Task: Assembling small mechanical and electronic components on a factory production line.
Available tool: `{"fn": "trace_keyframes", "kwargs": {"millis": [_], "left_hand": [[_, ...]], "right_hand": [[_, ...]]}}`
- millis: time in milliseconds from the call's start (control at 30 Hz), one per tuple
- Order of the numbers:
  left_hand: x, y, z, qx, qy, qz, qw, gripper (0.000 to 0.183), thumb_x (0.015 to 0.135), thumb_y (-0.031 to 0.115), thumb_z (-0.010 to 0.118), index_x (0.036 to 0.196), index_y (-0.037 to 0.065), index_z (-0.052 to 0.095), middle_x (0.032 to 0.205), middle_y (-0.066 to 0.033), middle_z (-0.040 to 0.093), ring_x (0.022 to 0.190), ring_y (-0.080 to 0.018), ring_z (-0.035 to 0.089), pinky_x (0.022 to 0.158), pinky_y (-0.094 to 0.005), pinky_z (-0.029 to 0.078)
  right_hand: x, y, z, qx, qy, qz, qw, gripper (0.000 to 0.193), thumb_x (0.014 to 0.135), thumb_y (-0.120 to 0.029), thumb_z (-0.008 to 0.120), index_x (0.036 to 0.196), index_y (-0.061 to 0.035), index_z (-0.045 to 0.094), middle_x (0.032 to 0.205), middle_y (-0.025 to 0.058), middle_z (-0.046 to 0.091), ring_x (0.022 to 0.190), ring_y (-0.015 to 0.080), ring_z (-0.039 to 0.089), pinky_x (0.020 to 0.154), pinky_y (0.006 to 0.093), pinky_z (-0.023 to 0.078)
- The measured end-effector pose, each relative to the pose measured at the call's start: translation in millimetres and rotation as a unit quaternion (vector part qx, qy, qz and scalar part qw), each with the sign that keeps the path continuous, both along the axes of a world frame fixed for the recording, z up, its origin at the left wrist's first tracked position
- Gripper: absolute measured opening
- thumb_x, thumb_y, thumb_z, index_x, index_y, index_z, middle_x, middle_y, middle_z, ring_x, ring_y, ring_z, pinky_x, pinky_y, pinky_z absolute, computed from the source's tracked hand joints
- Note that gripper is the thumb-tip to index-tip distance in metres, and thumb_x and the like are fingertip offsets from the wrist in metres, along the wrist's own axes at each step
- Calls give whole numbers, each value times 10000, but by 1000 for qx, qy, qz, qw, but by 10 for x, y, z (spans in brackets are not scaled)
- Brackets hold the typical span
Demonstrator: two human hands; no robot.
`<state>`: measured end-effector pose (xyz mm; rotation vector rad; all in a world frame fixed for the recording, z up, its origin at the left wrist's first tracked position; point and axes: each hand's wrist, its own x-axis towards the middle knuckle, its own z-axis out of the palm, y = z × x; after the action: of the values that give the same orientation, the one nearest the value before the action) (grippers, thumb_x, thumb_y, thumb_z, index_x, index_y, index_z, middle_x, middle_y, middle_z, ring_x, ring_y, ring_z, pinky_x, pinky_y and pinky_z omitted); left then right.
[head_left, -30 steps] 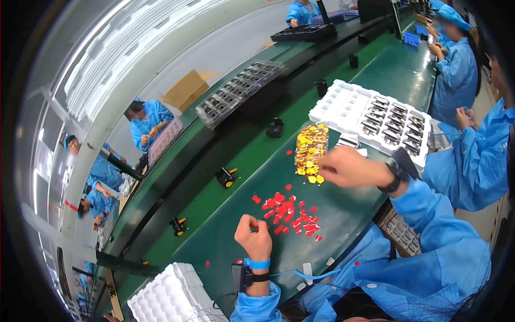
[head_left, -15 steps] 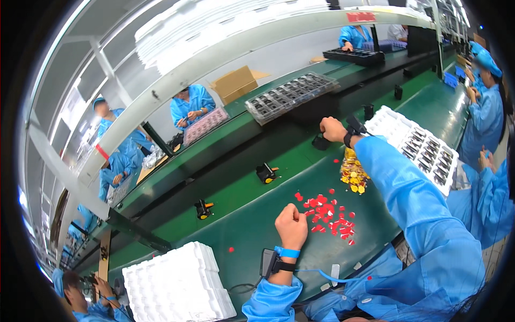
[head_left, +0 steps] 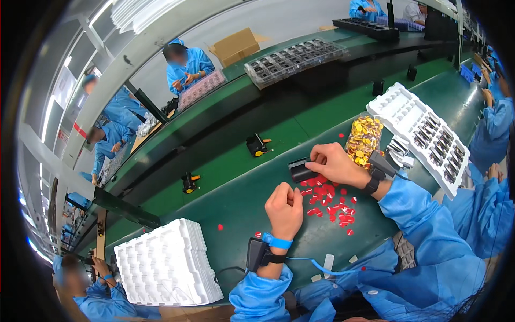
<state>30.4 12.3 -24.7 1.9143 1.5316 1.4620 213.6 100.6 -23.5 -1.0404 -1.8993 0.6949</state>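
Note:
My right hand (head_left: 335, 161) pinches a black plastic part (head_left: 301, 170) by its edge, just above the green bench surface. To its lower left, my left hand (head_left: 284, 209) is curled with thumb and fingertips together; whatever may be between them is hidden. Loose red discs (head_left: 327, 201) lie scattered beside both hands, some showing white edges. A clear bag of yellow pieces (head_left: 365, 137) stands just beyond my right wrist. A blue band and a dark device circle my left wrist; a dark device is strapped to the right one.
At the right lies a white tray (head_left: 429, 139) with rows of dark parts. Stacked white trays (head_left: 161, 263) stand at the near left. Black-and-yellow parts (head_left: 257, 145) sit on the green belt (head_left: 225, 172) beyond. Across it are a clear tray (head_left: 295, 59) and several co-workers in blue.
My right hand has come back from the belt with the black part, down to the left beside my left hand. The left hand stays closed and has shifted slightly left and up.

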Motion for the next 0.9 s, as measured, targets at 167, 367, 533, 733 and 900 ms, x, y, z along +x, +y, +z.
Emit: {"fn": "trace_keyframes", "kwargs": {"millis": [167,367,533,733,900], "left_hand": [[42,38,-16,-21,10,11,1000,304,900,118,686,691,2,499,559,-61,467,496,-150,448,488,-320,362],[86,19,-29,26,125,82,988,194,913,137,683,822,8,570,624,-69,543,527,-153,525,507,-298,404],[377,182,80,97,390,109,909,745,795,447,760,1279,-54,495,1160,-206,578,1049,-355,548,898,-477,399],[439,427,127,-12,339,41,940,654,771,250,758,1304,-20,494,1168,-187,592,1114,-367,550,941,-461,417],[-45,269,246,31,222,-44,974,444,744,21,719,1165,30,576,1250,-176,600,1141,-377,572,1000,-429,444]], "right_hand": [[63,-65,-17,-12,125,-47,991,177,862,-109,660,767,35,621,656,173,661,578,313,649,561,380,498],[171,25,-117,186,-11,-125,975,104,837,-25,589,756,19,541,667,174,617,633,396,624,565,481,482],[214,95,-114,228,15,-142,963,110,825,-32,611,771,-3,520,674,153,591,629,363,619,549,458,480],[297,154,-210,252,60,-150,954,94,819,-22,626,781,-4,542,681,148,596,623,350,615,553,444,482],[319,125,-164,236,55,-164,956,101,820,-20,625,774,-2,537,670,143,596,622,352,616,552,440,483]]}}
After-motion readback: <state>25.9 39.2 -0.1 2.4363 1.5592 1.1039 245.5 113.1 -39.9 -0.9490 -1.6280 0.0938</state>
